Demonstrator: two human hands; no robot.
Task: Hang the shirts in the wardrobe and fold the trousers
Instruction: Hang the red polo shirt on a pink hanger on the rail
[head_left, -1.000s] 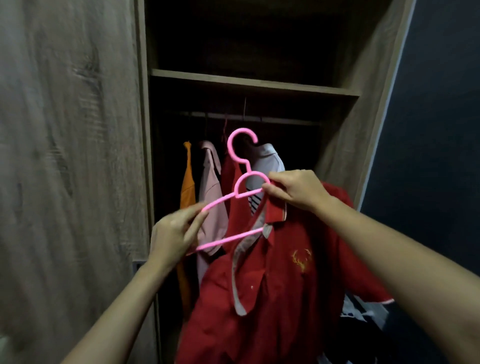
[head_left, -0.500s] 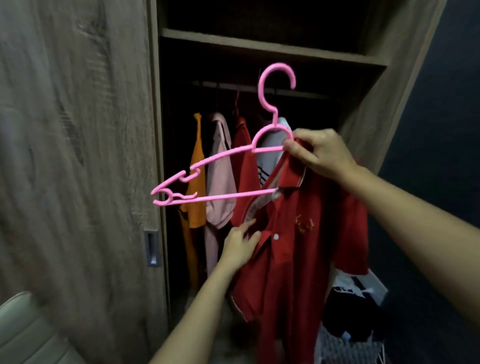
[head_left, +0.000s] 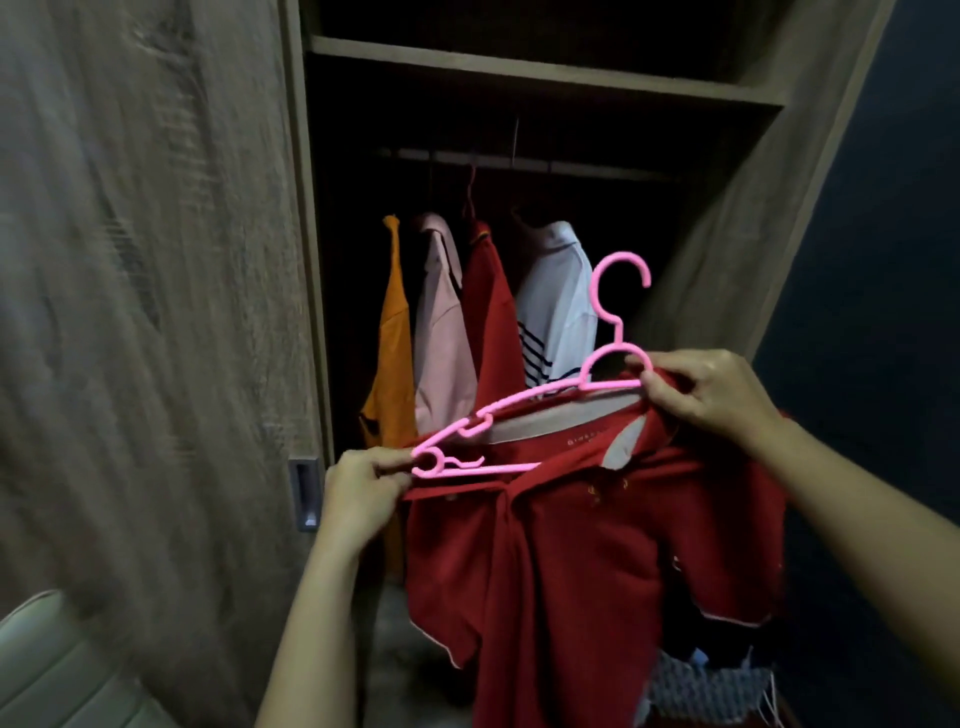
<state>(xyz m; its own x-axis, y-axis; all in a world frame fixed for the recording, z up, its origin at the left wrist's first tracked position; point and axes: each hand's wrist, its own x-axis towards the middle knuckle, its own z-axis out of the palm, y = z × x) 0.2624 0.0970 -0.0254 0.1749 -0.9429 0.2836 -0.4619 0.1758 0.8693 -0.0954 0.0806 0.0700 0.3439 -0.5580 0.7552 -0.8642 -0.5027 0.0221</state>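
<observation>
Wood-grain wardrobe (head_left: 156, 312), rough streaky finish, door slid open with a recessed metal handle (head_left: 306, 493), and it's dark inside under the shelf (head_left: 519, 73). We've got the red polo shirt (head_left: 571, 561) out in front of the opening, not on the rail (head_left: 519, 161) yet. It's soft knit with a pale collar lining and a little gold emblem on the chest. The thin pink plastic hanger (head_left: 608, 385) has a notched end and a round hook. Our left hand (head_left: 358, 493) pinches that notched end together with the shirt's shoulder, and our right hand (head_left: 711, 400) is curled round the other side of the hanger plus the collar. Half a second back the hanger was up higher and the left hand was down on the shirt front; now it's lower, with the collar spread along it. Already on the rail are an orange shirt (head_left: 392, 353), a pale pink one (head_left: 441, 348), another red one (head_left: 493, 322) and a white striped one (head_left: 556, 306). There's a clothes heap (head_left: 711, 691) bottom right and a padded pale seat (head_left: 57, 670) bottom left.
</observation>
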